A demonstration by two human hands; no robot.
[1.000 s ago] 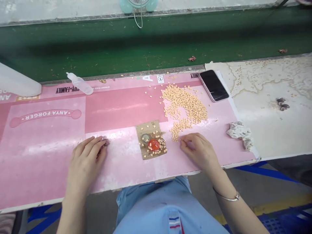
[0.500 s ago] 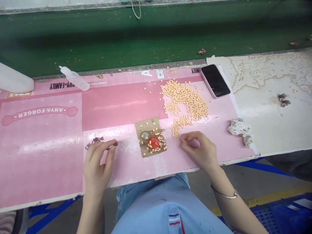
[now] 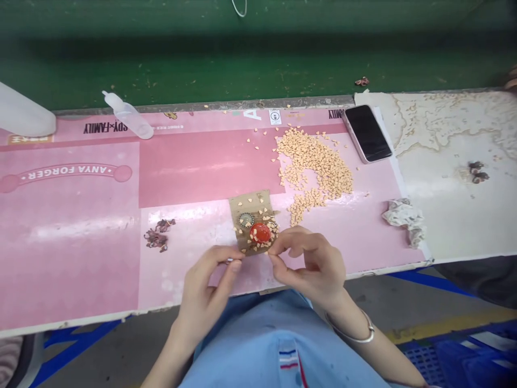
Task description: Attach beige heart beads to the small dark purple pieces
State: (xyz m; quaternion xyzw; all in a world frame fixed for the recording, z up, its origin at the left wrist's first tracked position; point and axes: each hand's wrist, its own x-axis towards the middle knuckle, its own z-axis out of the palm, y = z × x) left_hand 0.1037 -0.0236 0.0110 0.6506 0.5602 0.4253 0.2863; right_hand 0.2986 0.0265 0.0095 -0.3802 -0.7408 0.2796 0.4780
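My left hand (image 3: 210, 283) is closed in a pinch just in front of the brown card (image 3: 251, 202). A small dark piece, mostly hidden now, is between its fingertips, with a white glint beside it. My right hand (image 3: 313, 264) pinches a tiny tan heart-shaped piece (image 3: 266, 253) at the card's near right corner. On the card lie a red bottle cap (image 3: 260, 233) holding a glossy substance, a grey bottle cap (image 3: 246, 220) and scattered tan pieces. Several small dark brown pieces (image 3: 156, 239) lie to the left. Beyond the right hand spreads a large pile of tan heart-shaped pieces (image 3: 323, 164).
A phone (image 3: 368, 133) and crumpled white tissue (image 3: 404, 215) lie on the right. A squeeze bottle (image 3: 131, 118) and a larger white bottle (image 3: 26, 113) lie at the back left. Dark pieces (image 3: 479, 171) sit far right. Behind the table runs a green surface (image 3: 242, 64).
My left hand has moved right, away from the dark pieces, carrying its small piece. My right hand has come left from the pile to the card, and both hands are now close together.
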